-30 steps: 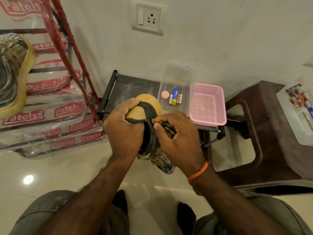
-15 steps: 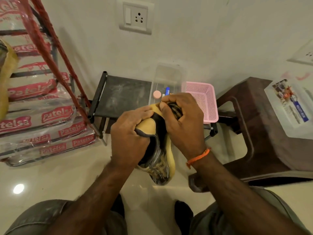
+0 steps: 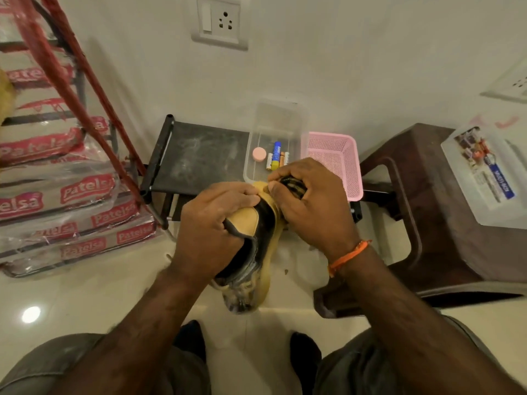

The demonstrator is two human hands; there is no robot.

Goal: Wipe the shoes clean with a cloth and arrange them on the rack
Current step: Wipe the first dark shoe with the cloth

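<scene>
A tan and black shoe (image 3: 258, 252) hangs in the air over the floor, one end pointing down toward me. My left hand (image 3: 211, 226) grips its upper side, fingers curled over the tan part. At the shoe's far end my right hand (image 3: 310, 206) holds a dark striped cloth (image 3: 292, 185) bunched in its fingers against the yellow sole. The shoe rack (image 3: 71, 172), with red diagonal bars and a clear "Patelsa" plastic cover, stands at the left. Another yellowish shoe (image 3: 5, 95) shows at the left edge on the rack.
A low black stool (image 3: 196, 155) stands by the wall behind the shoe. On it sit a clear box (image 3: 273, 129) with batteries and a pink disc, and a pink basket (image 3: 339, 161). A brown plastic stool (image 3: 422, 212) at right carries a lidded box (image 3: 484, 172).
The shoe has tilted from lying across to hanging end-down. My right hand with the cloth has slid from the shoe's middle up to its far end.
</scene>
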